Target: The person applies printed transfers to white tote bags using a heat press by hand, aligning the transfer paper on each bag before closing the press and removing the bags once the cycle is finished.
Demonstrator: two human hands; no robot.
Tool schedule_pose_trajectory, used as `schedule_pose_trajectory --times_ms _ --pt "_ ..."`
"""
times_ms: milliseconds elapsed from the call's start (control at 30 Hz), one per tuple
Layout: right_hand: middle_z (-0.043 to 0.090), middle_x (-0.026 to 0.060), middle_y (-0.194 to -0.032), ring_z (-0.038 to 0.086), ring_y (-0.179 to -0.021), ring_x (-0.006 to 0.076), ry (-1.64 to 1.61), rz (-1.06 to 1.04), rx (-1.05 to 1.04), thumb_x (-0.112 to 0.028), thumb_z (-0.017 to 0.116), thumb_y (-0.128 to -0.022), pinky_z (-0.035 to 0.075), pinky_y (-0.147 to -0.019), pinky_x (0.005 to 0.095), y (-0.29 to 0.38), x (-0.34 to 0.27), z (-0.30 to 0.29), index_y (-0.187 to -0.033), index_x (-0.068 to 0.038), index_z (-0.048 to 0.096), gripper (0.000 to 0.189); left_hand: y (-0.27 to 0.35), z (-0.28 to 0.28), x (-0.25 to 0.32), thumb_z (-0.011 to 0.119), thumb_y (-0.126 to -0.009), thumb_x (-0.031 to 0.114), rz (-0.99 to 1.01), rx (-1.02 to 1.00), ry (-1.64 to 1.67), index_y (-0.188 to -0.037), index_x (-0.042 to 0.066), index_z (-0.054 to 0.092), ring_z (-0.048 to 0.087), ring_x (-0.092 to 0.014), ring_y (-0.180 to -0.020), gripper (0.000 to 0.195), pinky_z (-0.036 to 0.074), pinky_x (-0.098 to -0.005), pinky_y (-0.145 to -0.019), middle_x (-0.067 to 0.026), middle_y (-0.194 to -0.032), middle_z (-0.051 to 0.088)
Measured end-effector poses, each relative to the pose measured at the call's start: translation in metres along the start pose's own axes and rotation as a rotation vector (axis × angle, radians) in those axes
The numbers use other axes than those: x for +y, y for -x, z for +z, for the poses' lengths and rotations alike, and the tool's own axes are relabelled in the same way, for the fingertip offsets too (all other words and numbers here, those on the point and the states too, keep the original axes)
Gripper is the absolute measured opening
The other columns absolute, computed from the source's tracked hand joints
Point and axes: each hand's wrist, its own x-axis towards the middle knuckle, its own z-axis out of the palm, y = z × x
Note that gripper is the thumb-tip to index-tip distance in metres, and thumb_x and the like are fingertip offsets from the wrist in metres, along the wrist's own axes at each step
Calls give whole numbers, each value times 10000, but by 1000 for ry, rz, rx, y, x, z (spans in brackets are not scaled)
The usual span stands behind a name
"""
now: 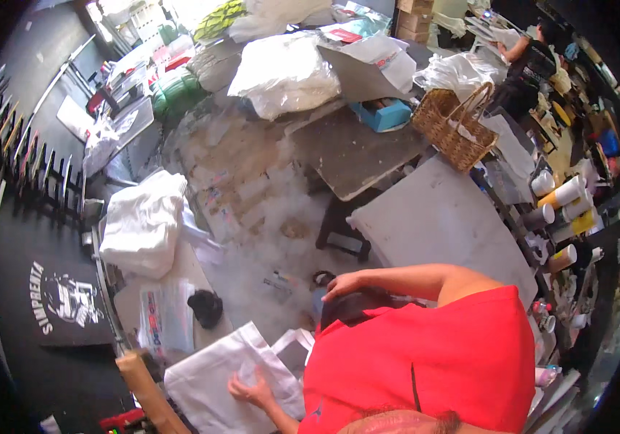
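My left hand [253, 388] lies on a white cloth tote bag [206, 374], its fingers spread and slightly bent on the fabric. The bag's strap handles [294, 343] loop out on the side near my body. My right hand [342, 285] hangs loosely beside my dark trousers, with nothing visible in it. Beyond the tote bag, a printed clear plastic packet [166, 320] and a black bundled item [205, 308] rest on the narrow table [133, 293]. A thick stack of folded white cloth [144, 222] sits farther along that table.
A brown cardboard piece [149, 390] stands close to the tote bag. A pale tabletop [440, 217], a wicker basket [455, 127], a blue box [383, 115] and plastic-wrapped bundles [285, 73] lie on my right. Another person [529, 65] works at the far right. The floor [266, 238] is stained.
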Motion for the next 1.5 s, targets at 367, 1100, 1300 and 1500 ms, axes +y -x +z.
schedule_pose_trajectory --times_ms 367,1100,1300,1500 --pt "467 129 -1413 399 -1327 268 -334 -31 -125 -668 608 -801 310 -1089 385 -10 13 -140 -1389 -86 472 838 -226 109 143 761 -775 215 152 -5 152 -1018 54 607 418 -377 -1242 330 332 -482 -1041 -201 -1316 458" --pt "558 107 -1270 509 -1180 214 -691 161 19 -369 659 -882 391 -1000 317 -1 38 -170 -1286 -69 547 516 -370 283 154 687 -806 456 -44 -39 -244 -1243 138 597 383 -396 -1271 547 287 -535 -1073 -214 -1368 423" --pt "559 102 -1262 509 -1160 201 -673 207 -35 -338 653 -889 393 -982 306 -2 36 -172 -1284 -76 545 486 -346 262 135 757 -757 321 -280 126 -126 -1189 -12 514 424 -379 -1209 597 327 -474 -1043 -234 -1238 487" --pt "572 99 -1234 522 -1137 195 -615 190 -85 -349 676 -871 401 -962 302 -20 33 -180 -1279 -74 546 509 -354 242 85 734 -783 394 -522 96 -272 -1332 -32 400 299 -403 -1372 772 276 -496 -1120 -270 -1436 369"
